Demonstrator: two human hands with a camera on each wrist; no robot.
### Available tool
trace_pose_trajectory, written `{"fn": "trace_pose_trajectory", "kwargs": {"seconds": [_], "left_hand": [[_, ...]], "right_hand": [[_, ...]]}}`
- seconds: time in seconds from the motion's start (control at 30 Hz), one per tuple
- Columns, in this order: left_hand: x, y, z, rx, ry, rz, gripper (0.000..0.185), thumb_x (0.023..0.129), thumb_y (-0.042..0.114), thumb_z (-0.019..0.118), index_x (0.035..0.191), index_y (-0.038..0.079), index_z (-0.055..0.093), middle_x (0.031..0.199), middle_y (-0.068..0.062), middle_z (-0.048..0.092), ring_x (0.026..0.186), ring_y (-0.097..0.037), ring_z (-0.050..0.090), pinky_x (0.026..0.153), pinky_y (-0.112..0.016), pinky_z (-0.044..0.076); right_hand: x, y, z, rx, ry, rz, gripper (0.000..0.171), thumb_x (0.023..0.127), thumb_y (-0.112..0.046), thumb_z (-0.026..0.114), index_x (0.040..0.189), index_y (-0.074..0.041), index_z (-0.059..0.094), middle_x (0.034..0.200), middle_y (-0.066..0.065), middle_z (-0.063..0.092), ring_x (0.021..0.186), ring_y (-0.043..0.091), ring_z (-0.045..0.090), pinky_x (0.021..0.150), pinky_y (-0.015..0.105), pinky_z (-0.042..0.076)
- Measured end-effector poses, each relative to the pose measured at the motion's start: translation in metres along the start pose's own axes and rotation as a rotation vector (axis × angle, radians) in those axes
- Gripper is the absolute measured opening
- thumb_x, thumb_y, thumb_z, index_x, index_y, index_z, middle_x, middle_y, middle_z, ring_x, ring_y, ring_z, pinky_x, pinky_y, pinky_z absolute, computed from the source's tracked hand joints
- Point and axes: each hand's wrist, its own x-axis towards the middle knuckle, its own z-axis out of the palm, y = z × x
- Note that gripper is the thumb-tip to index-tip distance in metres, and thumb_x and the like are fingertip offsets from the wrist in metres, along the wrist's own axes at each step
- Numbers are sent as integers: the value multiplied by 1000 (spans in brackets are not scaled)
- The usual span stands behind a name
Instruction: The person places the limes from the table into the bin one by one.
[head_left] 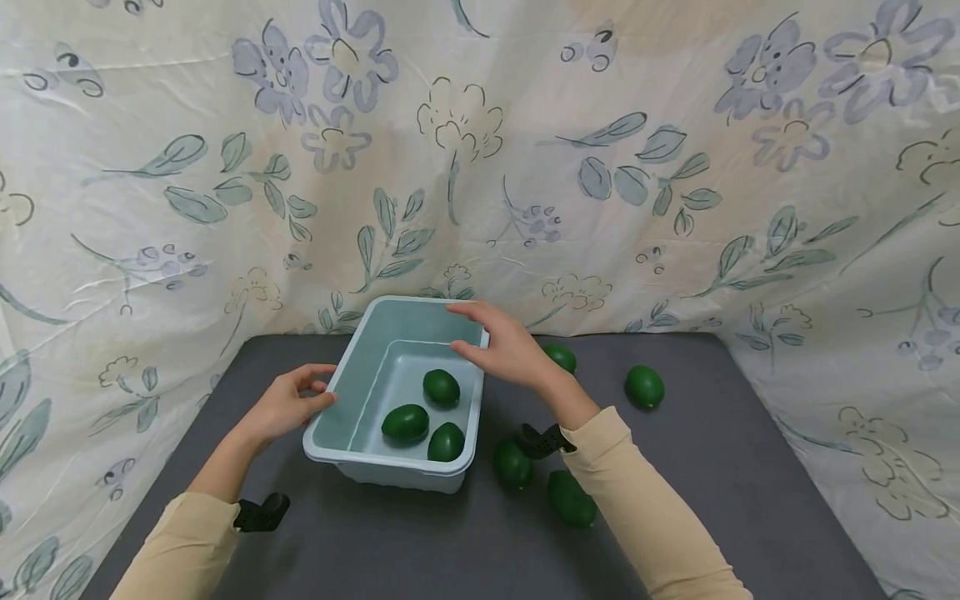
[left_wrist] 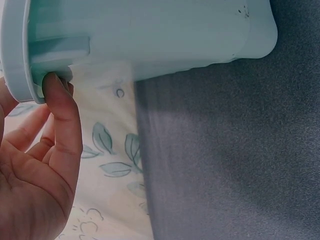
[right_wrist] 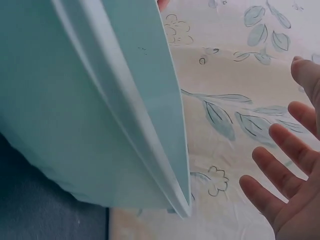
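In the head view a pale blue rectangular plastic tub stands on the table, with three glossy dark green oval fruits inside; one fruit is by the near left. My left hand holds the tub's left rim. The left wrist view shows the thumb of the left hand tucked against the underside of the tub's rim. Over the tub's far right corner is my right hand, thumb and fingers apart. Seen from the right wrist, the spread fingers of the right hand hold nothing, with a gap to the tub.
Several more green fruits lie on the dark grey table to the tub's right: one fruit at the far right, another fruit partly behind the right hand, others near the right wrist. A flowered cloth hangs behind and beside the table.
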Motion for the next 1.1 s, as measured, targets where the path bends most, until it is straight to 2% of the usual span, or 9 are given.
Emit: {"fn": "trace_pose_trajectory", "kwargs": {"seconds": [0.33,0.5,0.77,1.1], "left_hand": [[0,1,-1,-3,0,1,55,89,19,60,138,6,37,108,-18,55,81,-22,58,62,-32,49],[1,1,-2,-7,-3,-1,55,89,19,60,138,6,37,109,-18,55,81,-22,58,62,-32,49],[1,1,-3,-6,-4,3,55,89,18,60,138,6,37,108,-18,55,81,-22,58,62,-32,49],[1,-1,0,-19,-4,0,54,89,17,60,137,6,38,107,-18,54,79,-21,58,62,-33,50]], "right_hand": [[-29,13,-15,-52,3,2,52,87,-28,64,134,-17,47,133,0,48,121,16,47,97,35,40],[-46,23,-22,-72,23,0,52,86,-29,66,133,-18,47,132,0,50,122,17,46,98,40,39],[-77,41,-28,-113,-2,105,57,86,-35,64,137,-20,44,135,1,46,123,20,45,95,44,40],[-110,58,-34,-96,12,121,60,86,-34,64,138,-15,42,137,5,44,122,24,46,93,45,42]]}}
